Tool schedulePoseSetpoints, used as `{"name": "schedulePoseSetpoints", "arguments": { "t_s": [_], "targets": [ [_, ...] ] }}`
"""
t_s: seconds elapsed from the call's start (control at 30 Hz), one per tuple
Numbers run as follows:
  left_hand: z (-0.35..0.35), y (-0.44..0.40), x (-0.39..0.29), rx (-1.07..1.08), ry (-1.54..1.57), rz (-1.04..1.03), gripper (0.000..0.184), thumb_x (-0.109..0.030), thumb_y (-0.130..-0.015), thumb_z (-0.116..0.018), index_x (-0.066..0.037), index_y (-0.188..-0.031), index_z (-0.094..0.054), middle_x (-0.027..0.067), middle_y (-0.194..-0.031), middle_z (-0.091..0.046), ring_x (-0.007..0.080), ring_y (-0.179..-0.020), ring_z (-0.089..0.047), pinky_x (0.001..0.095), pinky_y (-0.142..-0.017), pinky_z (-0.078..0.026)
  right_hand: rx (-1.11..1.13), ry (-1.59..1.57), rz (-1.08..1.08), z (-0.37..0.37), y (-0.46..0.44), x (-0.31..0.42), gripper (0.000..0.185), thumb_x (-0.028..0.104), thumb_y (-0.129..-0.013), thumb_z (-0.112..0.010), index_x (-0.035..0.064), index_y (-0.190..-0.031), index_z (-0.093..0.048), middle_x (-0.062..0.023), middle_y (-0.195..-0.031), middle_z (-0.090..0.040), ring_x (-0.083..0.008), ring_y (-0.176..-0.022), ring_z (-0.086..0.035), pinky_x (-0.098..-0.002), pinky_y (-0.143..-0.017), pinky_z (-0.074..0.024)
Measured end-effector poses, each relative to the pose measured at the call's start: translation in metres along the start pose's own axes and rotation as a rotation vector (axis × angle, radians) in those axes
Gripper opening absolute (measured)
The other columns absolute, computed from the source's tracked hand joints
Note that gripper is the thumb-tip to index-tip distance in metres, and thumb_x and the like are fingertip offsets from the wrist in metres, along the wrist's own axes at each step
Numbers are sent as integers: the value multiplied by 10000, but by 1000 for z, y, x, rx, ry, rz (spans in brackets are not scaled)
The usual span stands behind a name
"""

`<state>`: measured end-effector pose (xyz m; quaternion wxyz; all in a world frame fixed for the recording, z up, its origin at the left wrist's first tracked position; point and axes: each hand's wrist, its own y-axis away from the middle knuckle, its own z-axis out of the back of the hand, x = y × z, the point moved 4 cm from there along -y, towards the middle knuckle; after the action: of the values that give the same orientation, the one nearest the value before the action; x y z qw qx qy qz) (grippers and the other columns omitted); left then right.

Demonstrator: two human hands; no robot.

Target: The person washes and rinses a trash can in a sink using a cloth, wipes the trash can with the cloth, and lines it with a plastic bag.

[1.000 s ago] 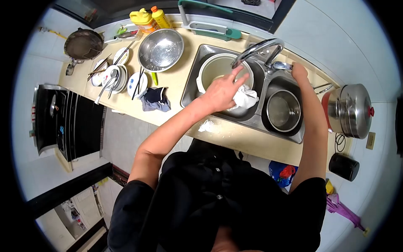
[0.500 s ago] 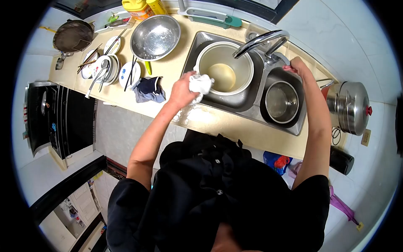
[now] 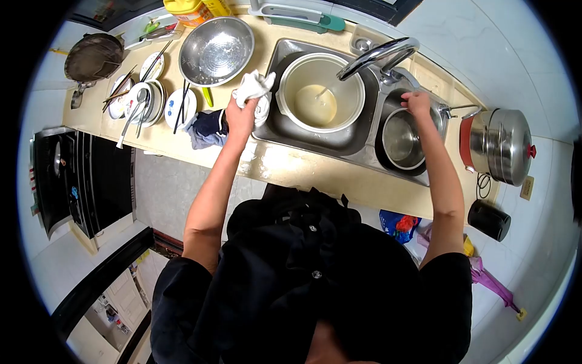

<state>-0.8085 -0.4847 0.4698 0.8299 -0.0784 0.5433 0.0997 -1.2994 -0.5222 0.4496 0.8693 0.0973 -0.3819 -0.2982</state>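
Note:
My left hand (image 3: 240,124) grips a crumpled white cloth (image 3: 253,88) above the counter, left of the sink and beside a dark and grey cloth (image 3: 206,128). My right hand (image 3: 417,104) is over the smaller basin with its fingers curled and nothing visible in them. Below it, a steel pot (image 3: 401,142) stands in that basin. In the larger basin sits a pale pot (image 3: 290,91) with cloudy liquid at its bottom. The curved faucet (image 3: 379,56) reaches over this pot, and a thin stream of water falls into it.
A steel colander (image 3: 216,51) lies left of the sink. Further left are stacked bowls (image 3: 156,103), chopsticks, spoons and a dark pan (image 3: 92,57). Yellow bottles (image 3: 185,11) stand at the back. A steamer pot (image 3: 503,145) is on the right.
My left hand has carried the white cloth left, out from the sink to over the counter. My right hand has left the faucet handle and moved down. Water now runs into the pale pot.

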Motion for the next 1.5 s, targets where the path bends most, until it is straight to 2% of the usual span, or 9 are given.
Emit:
{"name": "schedulePoseSetpoints", "arguments": {
  "t_s": [0.13, 0.2, 0.53, 0.73, 0.83, 1.0, 1.1, 1.4, 1.5],
  "targets": [
    [-1, -1, -3, -33, 170, 64, 422, -285, -836, -596, 25, -1117, -544, 129, -1054, -605, 189, -957, -562, 287, -844, -410, -135, 89, 484, -38, 43, 22, 205, -14, -695, -532, 42, -830, -676, -112, -760, -659, -190, -664, -649, -301, -605, -501],
    [-3, 0, -7, -78, 297, 62, 440, -290, -859, -569, 25, -1161, -511, 125, -1083, -585, 179, -980, -544, 285, -868, -397, 52, -220, 569, -65, 87, 49, 285, -80, -670, -489, 27, -881, -648, -107, -831, -659, -195, -663, -648, -290, -607, -495],
    [-12, 13, -27, -133, 459, 56, 345, -144, -819, -584, 20, -1114, -513, 85, -1021, -574, 148, -937, -521, 259, -849, -392, 470, -408, 393, -170, 176, 64, 323, -97, -728, -374, 1, -912, -621, -142, -739, -643, -196, -697, -658, -274, -573, -478],
    [-7, 22, -1, -138, 248, -13, 313, -23, -741, -625, -23, -1037, -522, 49, -894, -586, 112, -818, -545, 241, -752, -440, 536, -467, 296, -171, 192, 38, 294, -74, -774, -353, -17, -881, -621, -127, -863, -636, -200, -740, -663, -275, -589, -513],
    [-3, 21, 10, -131, 200, -33, 273, -3, -736, -599, -28, -1002, -541, 60, -873, -600, 128, -806, -562, 247, -756, -446, 463, -475, 271, -155, 186, 29, 260, -78, -753, -401, -16, -877, -621, -129, -856, -635, -233, -743, -663, -297, -594, -518],
    [7, 19, 24, -173, 107, -93, 252, 11, -736, -573, -14, -985, -548, 71, -880, -611, 149, -815, -573, 259, -772, -448, -118, 249, 1021, -126, 201, 61, 261, 21, -682, -605, 19, -942, -618, -107, -932, -618, -290, -1001, -549, -426, -930, -390],
    [9, 20, 21, -167, 122, -74, 246, 14, -740, -583, -11, -983, -545, 63, -887, -607, 140, -821, -566, 253, -774, -446, -121, 441, 1140, -155, 181, 45, 298, 68, -665, -638, 35, -959, -605, -92, -980, -604, -262, -1058, -498, -440, -983, -313],
    [8, 25, 33, -170, 145, -36, 244, -21, -740, -621, -5, -972, -546, 64, -879, -609, 134, -814, -559, 253, -765, -446, 61, 743, 1227, -195, 152, 27, 66, 90, -568, -562, 82, -505, -544, -94, -549, -566, -242, -580, -574, -340, -626, -407],
    [8, 28, 41, -193, 140, -20, 252, -38, -736, -632, 0, -970, -546, 66, -879, -612, 140, -811, -560, 259, -762, -446, 69, 703, 1293, -189, 161, 19, 48, 114, -576, -575, 100, -531, -584, -97, -556, -584, -234, -536, -576, -340, -594, -409]
  ]
}}
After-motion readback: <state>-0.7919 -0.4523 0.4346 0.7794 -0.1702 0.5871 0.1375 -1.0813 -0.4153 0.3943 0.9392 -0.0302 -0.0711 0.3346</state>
